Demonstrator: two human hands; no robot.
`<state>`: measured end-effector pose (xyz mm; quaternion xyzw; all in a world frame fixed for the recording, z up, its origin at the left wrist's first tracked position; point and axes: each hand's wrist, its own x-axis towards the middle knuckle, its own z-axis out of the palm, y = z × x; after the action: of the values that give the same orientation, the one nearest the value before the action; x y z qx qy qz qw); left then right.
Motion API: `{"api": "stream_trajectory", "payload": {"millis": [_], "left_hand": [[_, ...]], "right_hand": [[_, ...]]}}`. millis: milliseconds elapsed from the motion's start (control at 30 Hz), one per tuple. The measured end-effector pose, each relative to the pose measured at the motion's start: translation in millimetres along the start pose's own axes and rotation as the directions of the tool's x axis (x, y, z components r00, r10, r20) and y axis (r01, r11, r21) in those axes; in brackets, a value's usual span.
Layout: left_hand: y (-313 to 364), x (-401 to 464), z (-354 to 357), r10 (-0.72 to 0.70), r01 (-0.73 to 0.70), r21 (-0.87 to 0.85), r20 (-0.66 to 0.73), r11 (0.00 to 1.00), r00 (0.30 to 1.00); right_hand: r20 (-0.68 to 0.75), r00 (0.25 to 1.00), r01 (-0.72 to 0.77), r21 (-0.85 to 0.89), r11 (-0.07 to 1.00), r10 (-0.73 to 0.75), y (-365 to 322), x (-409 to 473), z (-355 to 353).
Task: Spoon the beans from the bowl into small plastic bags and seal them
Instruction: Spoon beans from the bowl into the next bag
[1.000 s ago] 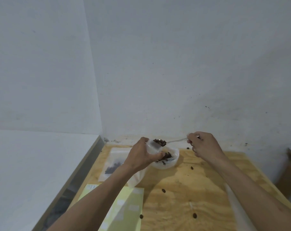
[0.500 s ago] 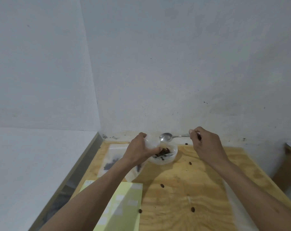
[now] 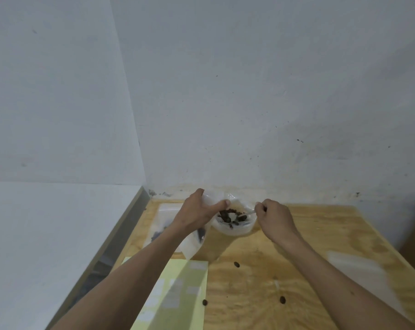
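A small clear bowl of dark beans sits at the back of the plywood table. My left hand pinches the open mouth of a small clear plastic bag, which hangs down just left of the bowl with a few beans inside. My right hand grips the handle of a metal spoon. The spoon's head is down in the bowl among the beans and mostly hidden.
Filled clear bags lie flat at the table's back left. A yellow-green sheet lies front left, and a pale plastic sheet lies at the right. Loose beans dot the table. The wall stands just behind the bowl.
The spoon was up over the bag with beans, then empty above the bowl; now my right hand has lowered it into the bowl. My left hand still holds the bag.
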<state>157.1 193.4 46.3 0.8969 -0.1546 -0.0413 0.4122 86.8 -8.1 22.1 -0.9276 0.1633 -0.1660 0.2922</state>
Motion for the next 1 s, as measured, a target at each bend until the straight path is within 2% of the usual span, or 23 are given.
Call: {"api": "stream_trajectory", "payload": {"millis": [67, 167, 367, 600, 700, 833, 1000], "left_hand": [[-2, 0, -2, 0.0, 0.0, -0.006, 0.0, 1.0, 1.0], [-5, 0, -3, 0.006, -0.006, -0.004, 0.002, 1.0, 1.0], [-7, -5, -6, 0.047, -0.047, 0.014, -0.038, 0.999, 0.998], [5, -16, 2, 0.116, -0.116, -0.011, -0.035, 0.993, 0.993], [13, -17, 7, 0.118, -0.118, -0.005, -0.025, 0.993, 0.993], [22, -16, 12, 0.1, -0.1, 0.012, -0.012, 0.995, 0.995], [20, -11, 13, 0.088, -0.089, -0.029, -0.028, 0.996, 0.996]], "right_hand": [[0.018, 0.993, -0.116, 0.128, 0.985, 0.115, 3, 3, 5], [0.018, 0.977, -0.211, 0.22, 0.952, 0.213, 8, 5, 3], [0.028, 0.963, -0.263, 0.328, 0.907, 0.269, 12, -2, -31], [-0.057, 0.986, -0.117, 0.425, 0.897, 0.156, 0, -2, -76], [-0.078, 0.994, -0.038, 0.373, 0.927, 0.072, -9, -8, -83], [-0.114, 0.992, 0.071, 0.205, 0.976, -0.048, -11, -18, -82], [-0.192, 0.976, 0.138, 0.203, 0.969, -0.099, -3, -21, -77]]}}
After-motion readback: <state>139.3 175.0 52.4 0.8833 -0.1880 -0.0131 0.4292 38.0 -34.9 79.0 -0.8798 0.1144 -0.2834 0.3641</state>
